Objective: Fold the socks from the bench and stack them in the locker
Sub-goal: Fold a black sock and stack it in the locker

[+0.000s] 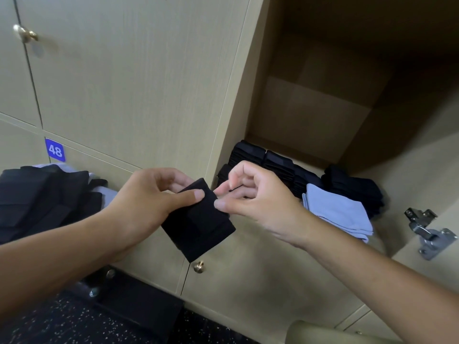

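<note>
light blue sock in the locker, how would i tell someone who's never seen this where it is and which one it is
Find the open locker on the right, beside the closed door numbered 48. On its floor lies a row of folded socks; the light blue sock is nearest the front edge, the only pale one among the dark folded socks.

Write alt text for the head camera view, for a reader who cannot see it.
Left hand and right hand pinch a folded black sock before an open locker holding stacked dark socks and a light blue pair.
</note>
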`<state>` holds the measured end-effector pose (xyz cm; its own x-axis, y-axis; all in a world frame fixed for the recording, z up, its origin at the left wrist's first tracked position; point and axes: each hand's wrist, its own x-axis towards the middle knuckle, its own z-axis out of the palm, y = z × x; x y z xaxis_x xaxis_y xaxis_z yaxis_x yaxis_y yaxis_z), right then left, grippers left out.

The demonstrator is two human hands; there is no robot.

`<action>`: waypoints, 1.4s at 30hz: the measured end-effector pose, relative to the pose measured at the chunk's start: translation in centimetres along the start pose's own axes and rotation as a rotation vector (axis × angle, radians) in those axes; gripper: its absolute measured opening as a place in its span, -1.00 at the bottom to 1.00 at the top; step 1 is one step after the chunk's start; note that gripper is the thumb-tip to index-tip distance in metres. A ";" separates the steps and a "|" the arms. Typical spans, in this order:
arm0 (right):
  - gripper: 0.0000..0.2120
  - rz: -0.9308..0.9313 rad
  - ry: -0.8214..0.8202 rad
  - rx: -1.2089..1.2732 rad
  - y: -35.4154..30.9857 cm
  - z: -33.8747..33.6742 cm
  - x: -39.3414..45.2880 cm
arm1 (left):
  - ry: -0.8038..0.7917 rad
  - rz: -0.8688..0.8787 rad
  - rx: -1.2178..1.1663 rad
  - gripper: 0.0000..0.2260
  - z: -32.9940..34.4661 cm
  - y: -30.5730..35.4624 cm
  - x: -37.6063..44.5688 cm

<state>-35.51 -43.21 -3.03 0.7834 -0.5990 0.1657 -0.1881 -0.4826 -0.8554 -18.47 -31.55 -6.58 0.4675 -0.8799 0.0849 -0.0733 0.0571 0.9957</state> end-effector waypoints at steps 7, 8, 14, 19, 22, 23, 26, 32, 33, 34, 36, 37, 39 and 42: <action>-0.71 -0.033 -0.055 -0.087 0.9 0.2 -0.1 | 0.009 0.005 -0.010 -0.94 0.6 0.1 0.1; -0.71 -0.034 -0.052 -0.096 1.1 0.1 -0.1 | 0.009 0.004 -0.014 -0.95 0.7 0.1 0.1; -0.76 0.003 0.077 0.028 0.2 -1.3 -0.4 | -0.057 -0.015 -0.002 -0.93 1.2 -0.1 0.6; -0.65 0.011 0.173 0.060 0.4 -1.8 -0.6 | -0.191 -0.046 0.024 -0.85 1.9 0.0 0.4; -0.63 0.052 0.227 0.102 0.5 -1.7 -0.7 | -0.173 -0.075 -0.031 -0.87 2.3 0.0 0.3; -0.63 0.076 0.261 0.099 0.5 -1.7 -0.7 | -0.140 -0.092 -0.069 -0.86 2.3 0.0 0.4; -0.61 0.172 0.284 0.147 1.0 -1.6 -0.5 | -0.049 -0.129 -0.170 -0.88 2.3 0.1 0.6; -0.77 0.202 0.085 0.359 1.5 -1.1 -0.6 | -0.008 -0.123 -0.214 -0.87 2.8 0.1 0.8; -0.80 0.185 0.116 0.332 1.6 -1.2 -0.5 | -0.018 -0.114 -0.188 -0.84 2.9 0.1 0.8; -0.84 0.165 0.167 0.275 1.7 -1.4 -0.3 | -0.037 -0.098 -0.141 -0.81 2.9 0.1 0.9; -0.88 0.121 0.297 0.132 2.1 -2.4 0.1 | -0.093 -0.020 0.061 -0.79 2.9 -0.1 0.9; -0.88 0.106 0.367 0.085 2.2 -3.2 0.4 | -0.119 0.027 0.180 -0.81 3.0 -0.2 0.9; -0.86 0.077 0.487 0.041 2.6 -4.9 0.8 | -0.151 0.102 0.368 -0.87 3.1 -0.5 0.8; -0.83 0.038 0.627 0.009 3.3 -7.9 1.3 | -0.178 0.163 0.544 -0.89 3.1 -0.9 0.6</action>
<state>-39.73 -50.63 -1.77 0.2793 -0.8779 0.3889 -0.2024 -0.4498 -0.8699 -20.82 -33.59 -7.58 0.2611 -0.9483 0.1804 -0.5945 -0.0108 0.8040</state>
